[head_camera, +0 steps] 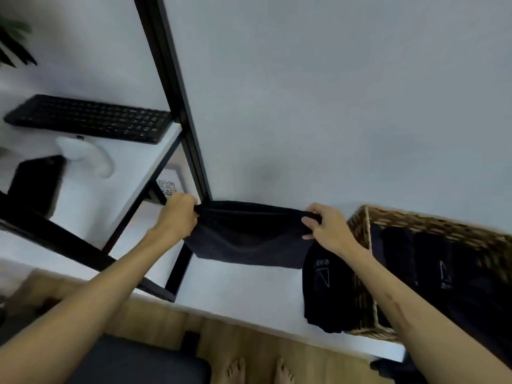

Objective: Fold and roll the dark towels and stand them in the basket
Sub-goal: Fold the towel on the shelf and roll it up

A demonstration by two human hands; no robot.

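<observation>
A dark towel (249,239) hangs folded between my two hands above the white table (238,289). My left hand (177,214) grips its left top corner. At the right top corner, my right hand (324,225) pinches the upper edge. The towel's lower edge touches the table. A second dark towel (324,292) with a pale printed logo lies in a heap beside the wicker basket (360,270) at the right. Inside the basket stand dark rolled towels (432,264).
A black metal shelf frame (177,106) stands at the left, close to my left hand. On its white shelf lie a black keyboard (91,117), a white object (88,156) and a black slab (33,181). The wall is right behind the table. Below are wooden floor and bare feet (257,370).
</observation>
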